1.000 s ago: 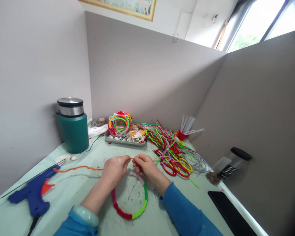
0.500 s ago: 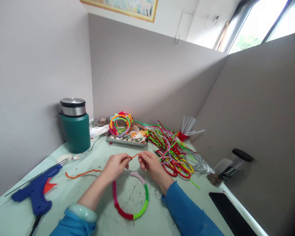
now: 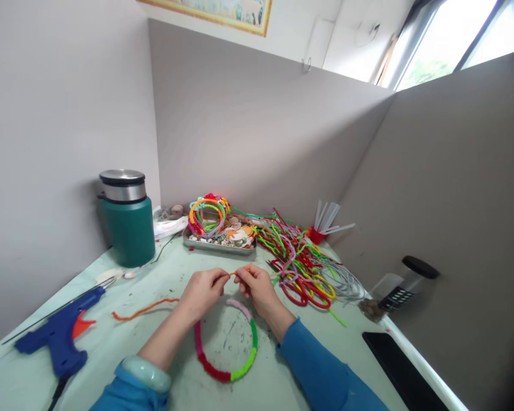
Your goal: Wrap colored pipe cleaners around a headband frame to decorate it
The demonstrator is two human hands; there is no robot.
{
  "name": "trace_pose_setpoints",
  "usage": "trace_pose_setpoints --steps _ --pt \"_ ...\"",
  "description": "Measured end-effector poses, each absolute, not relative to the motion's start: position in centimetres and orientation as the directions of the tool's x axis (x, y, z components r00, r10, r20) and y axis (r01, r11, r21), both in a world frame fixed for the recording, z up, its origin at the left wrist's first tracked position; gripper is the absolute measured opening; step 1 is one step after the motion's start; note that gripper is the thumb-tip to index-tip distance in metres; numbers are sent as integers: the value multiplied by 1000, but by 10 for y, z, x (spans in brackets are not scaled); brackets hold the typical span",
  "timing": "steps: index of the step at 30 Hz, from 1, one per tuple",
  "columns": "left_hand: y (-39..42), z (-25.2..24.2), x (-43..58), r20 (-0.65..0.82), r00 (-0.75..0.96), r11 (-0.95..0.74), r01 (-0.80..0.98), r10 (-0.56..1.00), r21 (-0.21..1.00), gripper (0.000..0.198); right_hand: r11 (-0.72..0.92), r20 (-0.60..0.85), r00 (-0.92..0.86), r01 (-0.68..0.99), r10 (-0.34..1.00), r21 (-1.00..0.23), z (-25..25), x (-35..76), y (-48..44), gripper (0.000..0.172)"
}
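An orange fuzzy stem [image 3: 145, 309] runs from the table on the left, passes behind my left forearm, and shows again as a short piece between my hands. My left hand [image 3: 205, 290] pinches it between thumb and fingers. Close by on the right, my right hand [image 3: 256, 285] pinches the same short piece, its fingertips nearly touching the left ones. Below both hands lies a ring [image 3: 216, 374] in pink, red, light green, dark green and pale pink sections. Its top left part is hidden by my left hand and wrist.
Left are a blue glue gun [image 3: 64, 331] and a green flask [image 3: 131, 231]. Behind my hands stands a metal tray [image 3: 223, 248] with shells and colourful rings [image 3: 205, 214]. Fuzzy stems [image 3: 295, 251] are heaped right of it, by a red cup [image 3: 316, 236]. A black slab [image 3: 405, 368] lies right.
My right hand has moved slightly left, closer to my left hand, so less orange stem shows between them. The whole view has shifted a little.
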State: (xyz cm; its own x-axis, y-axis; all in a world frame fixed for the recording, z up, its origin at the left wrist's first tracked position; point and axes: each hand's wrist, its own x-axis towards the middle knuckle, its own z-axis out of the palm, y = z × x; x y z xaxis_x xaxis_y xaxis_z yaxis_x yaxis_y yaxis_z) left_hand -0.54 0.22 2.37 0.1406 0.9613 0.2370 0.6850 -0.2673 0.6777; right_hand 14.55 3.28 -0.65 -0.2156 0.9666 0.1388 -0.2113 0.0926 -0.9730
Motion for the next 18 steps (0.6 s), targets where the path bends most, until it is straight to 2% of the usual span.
trace_pose_setpoints --steps 3,6,9,13,18 --pt "3 24 -7 225 107 -234 702 968 672 29 142 176 -196 -179 965 -974 -2 143 28 19" --pt "5 25 -9 163 89 -179 699 983 692 26 291 302 -189 -87 934 -953 3 141 21 14" --pt "6 26 -10 61 137 -133 618 989 775 30 382 381 -173 -29 908 -924 5 141 19 11" --pt "5 25 -12 -14 262 -121 491 965 863 38 270 284 -146 -109 948 -957 3 145 26 15" --pt "6 21 -14 115 222 -230 614 968 755 37 223 247 -131 -176 960 -959 2 149 33 21"
